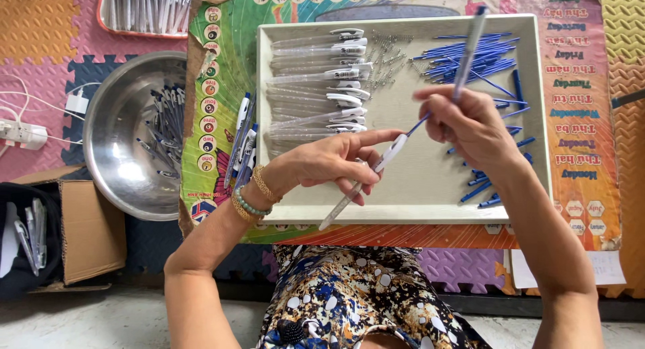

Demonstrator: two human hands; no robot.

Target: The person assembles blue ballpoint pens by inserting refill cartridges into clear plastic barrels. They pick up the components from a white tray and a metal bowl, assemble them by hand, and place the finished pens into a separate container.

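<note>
Left hand pinching a clear pen barrel with a white clip, slanted at frame centre above the white tray. Right hand closed on a blue refill, lower tip meeting the barrel's top end. Inside the tray: clear barrels rowed at left, small springs in the middle, blue refills at upper right. Further left, a steel bowl holding pens, and a cardboard box at lower left.

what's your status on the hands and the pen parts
Left hand grips clear white-clipped pen barrel. Right hand feeds thin blue ink refill into it. Nothing blocking above white tray.
</note>
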